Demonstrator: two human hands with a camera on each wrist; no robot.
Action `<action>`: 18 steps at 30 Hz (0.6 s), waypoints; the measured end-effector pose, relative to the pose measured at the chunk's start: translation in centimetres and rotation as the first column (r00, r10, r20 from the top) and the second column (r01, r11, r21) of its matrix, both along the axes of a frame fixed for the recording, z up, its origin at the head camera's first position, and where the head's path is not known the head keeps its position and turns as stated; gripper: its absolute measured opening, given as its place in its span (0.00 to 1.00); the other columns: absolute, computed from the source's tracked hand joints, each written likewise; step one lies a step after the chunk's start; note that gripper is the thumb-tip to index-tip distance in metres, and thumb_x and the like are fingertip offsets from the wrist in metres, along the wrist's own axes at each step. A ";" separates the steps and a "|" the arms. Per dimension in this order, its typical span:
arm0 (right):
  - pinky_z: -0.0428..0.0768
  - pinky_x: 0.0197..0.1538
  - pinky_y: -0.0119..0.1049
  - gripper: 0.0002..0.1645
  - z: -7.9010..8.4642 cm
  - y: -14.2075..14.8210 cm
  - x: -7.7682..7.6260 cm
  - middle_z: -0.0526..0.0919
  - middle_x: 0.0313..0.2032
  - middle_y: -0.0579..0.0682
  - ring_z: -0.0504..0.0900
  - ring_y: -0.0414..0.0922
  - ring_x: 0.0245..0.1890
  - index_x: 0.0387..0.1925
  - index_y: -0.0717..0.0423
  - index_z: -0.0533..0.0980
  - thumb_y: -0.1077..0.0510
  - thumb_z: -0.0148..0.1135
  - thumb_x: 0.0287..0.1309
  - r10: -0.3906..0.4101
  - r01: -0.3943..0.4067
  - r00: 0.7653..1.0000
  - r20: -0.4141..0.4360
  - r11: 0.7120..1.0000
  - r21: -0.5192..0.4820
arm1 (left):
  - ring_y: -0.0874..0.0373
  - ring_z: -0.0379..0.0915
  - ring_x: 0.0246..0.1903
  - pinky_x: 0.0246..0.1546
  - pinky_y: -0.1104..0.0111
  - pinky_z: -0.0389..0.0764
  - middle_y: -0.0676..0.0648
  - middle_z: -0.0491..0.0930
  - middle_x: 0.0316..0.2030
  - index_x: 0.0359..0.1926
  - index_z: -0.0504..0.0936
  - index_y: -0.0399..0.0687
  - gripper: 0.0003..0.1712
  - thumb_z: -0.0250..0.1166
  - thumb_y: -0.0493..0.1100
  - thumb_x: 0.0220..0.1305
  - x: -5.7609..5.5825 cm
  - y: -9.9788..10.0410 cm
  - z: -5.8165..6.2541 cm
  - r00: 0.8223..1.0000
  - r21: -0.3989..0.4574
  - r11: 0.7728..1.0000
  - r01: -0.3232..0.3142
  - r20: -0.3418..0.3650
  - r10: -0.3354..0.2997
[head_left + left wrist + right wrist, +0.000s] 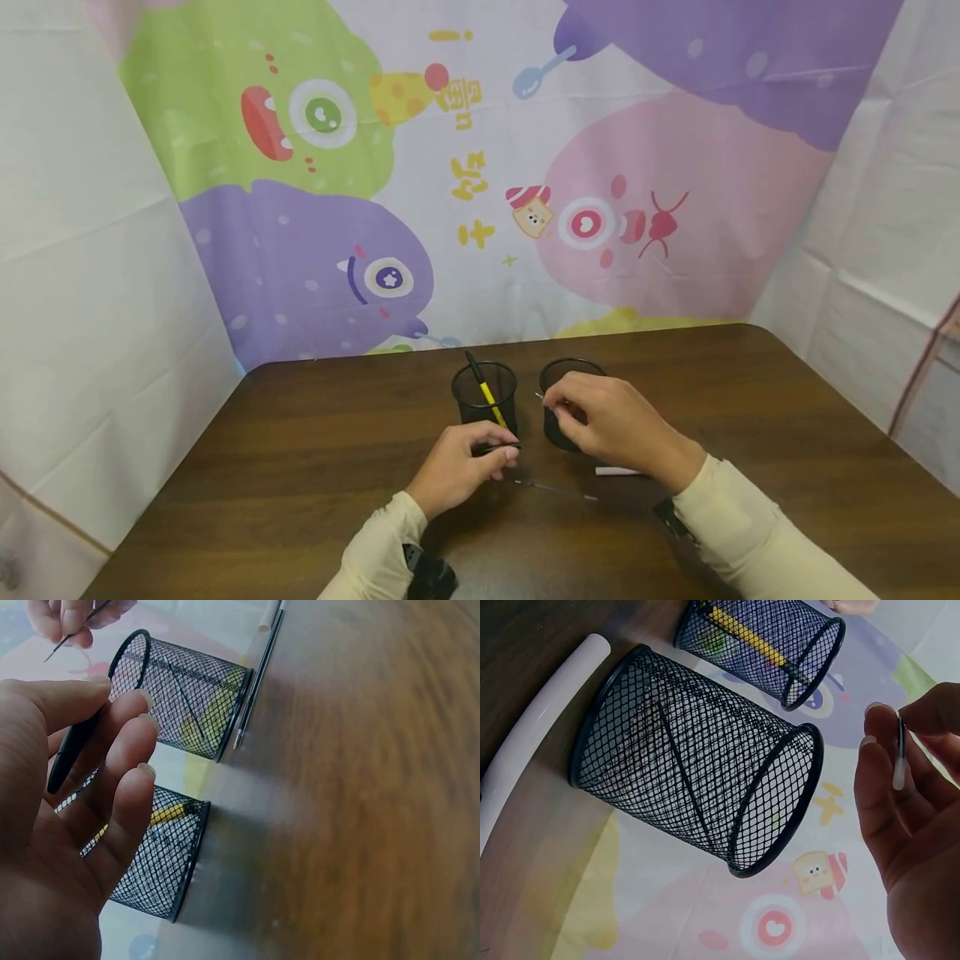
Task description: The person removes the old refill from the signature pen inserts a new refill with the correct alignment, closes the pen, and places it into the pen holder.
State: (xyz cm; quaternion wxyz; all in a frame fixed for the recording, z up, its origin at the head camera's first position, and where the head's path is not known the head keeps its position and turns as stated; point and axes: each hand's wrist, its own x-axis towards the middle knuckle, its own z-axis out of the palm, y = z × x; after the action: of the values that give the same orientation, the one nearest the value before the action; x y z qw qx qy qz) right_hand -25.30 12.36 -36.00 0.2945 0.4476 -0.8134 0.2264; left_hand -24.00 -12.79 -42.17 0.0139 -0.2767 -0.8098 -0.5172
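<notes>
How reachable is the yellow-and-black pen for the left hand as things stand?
Probably yes: the left hand is near the mesh cup, and nothing covers the upper end of the yellow-and-black pen in it. That hand pinches a black pen piece, though, which may need setting down first.

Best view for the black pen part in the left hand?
Left wrist. The black pen part shows large and close, its lower end in plain sight against the left hand. Head shows it small, partly covered by that hand; right wrist doesn't show it.
</notes>
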 end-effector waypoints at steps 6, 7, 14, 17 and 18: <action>0.74 0.29 0.28 0.09 -0.1 -0.1 0.0 0.79 0.31 0.38 0.73 0.35 0.26 0.37 0.52 0.81 0.67 0.66 0.55 0.019 -0.019 1.000 0.005 1.000 0.010 | 0.58 0.81 0.25 0.30 0.65 0.83 0.55 0.86 0.31 0.46 0.86 0.41 0.12 0.68 0.45 0.68 -0.1 0.0 0.0 1.000 0.006 1.000 0.001 -0.001 -0.001; 0.74 0.29 0.28 0.09 -0.1 -0.1 0.0 0.79 0.30 0.38 0.73 0.35 0.26 0.37 0.52 0.81 0.67 0.66 0.55 0.022 -0.022 1.000 0.008 1.000 0.012 | 0.58 0.81 0.25 0.30 0.65 0.83 0.55 0.86 0.31 0.46 0.86 0.41 0.12 0.68 0.45 0.68 -0.1 0.0 0.0 1.000 0.006 1.000 0.000 -0.001 0.000; 0.74 0.29 0.27 0.09 -0.3 -0.2 0.1 0.79 0.30 0.37 0.72 0.33 0.26 0.37 0.50 0.81 0.66 0.68 0.56 0.029 -0.030 0.999 0.033 0.999 0.025 | 0.58 0.81 0.25 0.30 0.65 0.83 0.55 0.86 0.32 0.46 0.86 0.42 0.12 0.68 0.45 0.68 -0.1 0.0 -0.1 1.000 -0.004 1.000 -0.005 0.004 0.005; 0.74 0.30 0.27 0.10 -0.4 -0.3 0.1 0.79 0.30 0.37 0.72 0.32 0.26 0.37 0.50 0.81 0.66 0.68 0.56 0.031 -0.033 0.999 0.041 0.999 0.031 | 0.58 0.81 0.26 0.31 0.65 0.83 0.55 0.86 0.32 0.45 0.86 0.42 0.11 0.68 0.45 0.68 -0.1 0.0 -0.1 1.000 -0.005 1.000 -0.008 0.008 0.008; 0.74 0.30 0.27 0.10 -0.5 -0.3 0.1 0.79 0.30 0.37 0.72 0.32 0.26 0.37 0.50 0.81 0.66 0.68 0.56 0.033 -0.034 0.999 0.041 0.999 0.032 | 0.58 0.81 0.25 0.31 0.65 0.83 0.55 0.86 0.32 0.45 0.86 0.43 0.11 0.68 0.45 0.68 -0.1 0.0 -0.1 1.000 -0.005 1.000 -0.008 0.007 0.008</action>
State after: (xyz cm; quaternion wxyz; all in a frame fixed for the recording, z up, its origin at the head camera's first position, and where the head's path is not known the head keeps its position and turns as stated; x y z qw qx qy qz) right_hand -25.16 12.05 -36.49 0.2665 0.4612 -0.8153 0.2270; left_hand -24.05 -12.81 -42.31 0.0123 -0.2714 -0.8123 -0.5160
